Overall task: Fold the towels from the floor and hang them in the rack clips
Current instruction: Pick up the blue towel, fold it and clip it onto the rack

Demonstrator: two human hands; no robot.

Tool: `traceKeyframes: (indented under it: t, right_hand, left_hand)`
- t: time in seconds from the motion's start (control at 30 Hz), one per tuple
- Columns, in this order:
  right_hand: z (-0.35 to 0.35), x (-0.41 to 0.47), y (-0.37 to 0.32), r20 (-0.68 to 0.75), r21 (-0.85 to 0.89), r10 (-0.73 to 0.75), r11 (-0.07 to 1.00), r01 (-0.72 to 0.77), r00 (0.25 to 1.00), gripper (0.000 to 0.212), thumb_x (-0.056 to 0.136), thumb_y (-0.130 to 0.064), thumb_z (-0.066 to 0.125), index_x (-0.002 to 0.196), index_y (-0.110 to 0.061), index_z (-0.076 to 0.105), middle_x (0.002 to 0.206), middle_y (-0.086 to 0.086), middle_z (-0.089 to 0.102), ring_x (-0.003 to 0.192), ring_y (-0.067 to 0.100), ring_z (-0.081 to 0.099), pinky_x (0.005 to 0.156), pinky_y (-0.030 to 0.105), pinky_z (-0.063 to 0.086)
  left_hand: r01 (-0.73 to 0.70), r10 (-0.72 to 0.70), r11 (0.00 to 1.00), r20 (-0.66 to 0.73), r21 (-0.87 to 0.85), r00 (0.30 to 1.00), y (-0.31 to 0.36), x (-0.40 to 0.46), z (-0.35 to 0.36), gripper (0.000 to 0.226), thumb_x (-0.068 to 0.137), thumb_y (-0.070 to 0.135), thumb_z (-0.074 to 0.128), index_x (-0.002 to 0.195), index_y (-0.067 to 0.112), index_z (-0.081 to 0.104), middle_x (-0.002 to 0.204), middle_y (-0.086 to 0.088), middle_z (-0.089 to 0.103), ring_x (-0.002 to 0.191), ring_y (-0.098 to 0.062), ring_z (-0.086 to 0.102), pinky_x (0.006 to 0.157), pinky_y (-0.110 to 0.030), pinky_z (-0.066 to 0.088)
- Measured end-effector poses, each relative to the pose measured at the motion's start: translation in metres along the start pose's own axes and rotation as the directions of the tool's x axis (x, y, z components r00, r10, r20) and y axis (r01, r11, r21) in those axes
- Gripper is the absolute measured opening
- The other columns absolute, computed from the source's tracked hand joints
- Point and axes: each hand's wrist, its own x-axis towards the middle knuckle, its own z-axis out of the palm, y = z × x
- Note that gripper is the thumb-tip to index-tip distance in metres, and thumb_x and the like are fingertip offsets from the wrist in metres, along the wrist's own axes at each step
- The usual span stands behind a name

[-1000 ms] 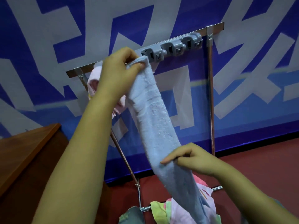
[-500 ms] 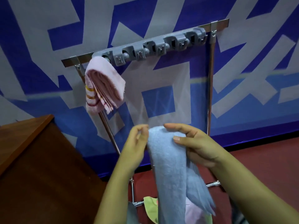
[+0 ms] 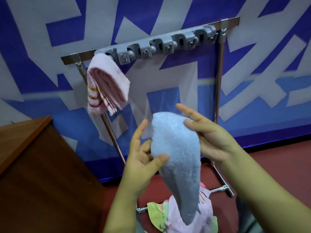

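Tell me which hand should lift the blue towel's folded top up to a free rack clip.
Probably the right hand: it holds the blue towel at its folded top and sits nearer, below the free grey clips. The left hand pinches the towel lower down; the pink towel fills the leftmost clip.

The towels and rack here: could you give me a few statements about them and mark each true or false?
1. A pink towel hangs from the grey clip strip. True.
2. The blue towel is clipped on the rack. False: both hands hold it below the clips.
3. Towels lie in a pile on the floor. True.
4. The right hand is empty. False: it holds the blue towel's top.
5. The left hand has its thumb on the blue towel. True.
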Motion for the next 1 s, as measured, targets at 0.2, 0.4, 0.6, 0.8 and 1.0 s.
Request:
traceKeyframes:
  t: [0.2, 0.4, 0.6, 0.8, 1.0]
  right_hand:
    - [-0.003, 0.004, -0.002, 0.003, 0.148, 0.014, 0.989, -0.014, 1.000, 0.073, 0.059, -0.018, 0.085, 0.126, -0.033, 0.058, 0.143, 0.009, 0.035, 0.122, 0.026, 0.037, 0.113, 0.045, 0.027]
    - [0.001, -0.010, 0.000, 0.023, -0.044, 0.053, 0.998, -0.052, 0.998, 0.074, 0.055, -0.062, 0.077, 0.122, -0.063, 0.044, 0.148, 0.030, 0.010, 0.107, 0.025, 0.028, 0.078, 0.039, 0.038]
    - [0.014, -0.036, -0.009, 0.124, -0.432, -0.183, 0.875, 0.219, 0.975, 0.071, 0.074, -0.044, 0.065, 0.126, -0.068, 0.023, 0.058, -0.006, 0.051, 0.057, 0.006, 0.053, 0.061, 0.021, 0.049]
    - [0.038, -0.032, -0.015, 0.130, -0.632, -0.310, 0.706, 0.320, 0.942, 0.043, 0.086, -0.002, 0.055, 0.118, -0.031, 0.057, 0.097, -0.015, 0.071, 0.097, 0.001, 0.064, 0.080, 0.019, 0.051]
    - [0.047, -0.018, -0.019, 0.168, -0.546, -0.298, 0.765, 0.341, 0.940, 0.051, 0.089, 0.004, 0.051, 0.130, -0.026, 0.048, 0.110, -0.007, 0.067, 0.106, 0.007, 0.062, 0.087, 0.022, 0.050]
  left_hand:
    - [0.102, -0.094, 0.989, 0.082, -0.105, 0.992, 0.018, 0.012, 0.002, 0.040, 0.067, 0.001, 0.073, 0.096, 0.028, 0.074, 0.107, 0.004, 0.071, 0.104, -0.015, 0.066, 0.078, -0.027, 0.054]
    - [0.067, -0.065, 0.986, 0.017, -0.154, 0.998, 0.045, 0.029, 0.010, 0.032, 0.069, -0.002, 0.071, 0.090, 0.021, 0.076, 0.093, 0.002, 0.073, 0.087, -0.011, 0.069, 0.070, -0.022, 0.055]
    - [0.098, -0.096, 0.991, 0.017, -0.091, 0.995, 0.055, 0.040, 0.014, 0.039, 0.070, 0.005, 0.061, 0.106, 0.015, 0.067, 0.095, -0.004, 0.071, 0.088, -0.015, 0.067, 0.072, -0.024, 0.056]
    - [0.087, -0.088, 0.995, -0.036, -0.044, 0.995, 0.059, 0.044, 0.013, 0.046, 0.075, 0.022, 0.059, 0.121, 0.024, 0.059, 0.104, -0.001, 0.072, 0.092, -0.015, 0.069, 0.071, -0.027, 0.057]
    - [0.034, -0.035, 0.999, -0.017, -0.041, 0.999, 0.061, 0.039, 0.011, 0.076, 0.067, 0.034, 0.062, 0.138, 0.031, 0.036, 0.101, 0.010, 0.073, 0.097, -0.013, 0.069, 0.072, -0.026, 0.056]
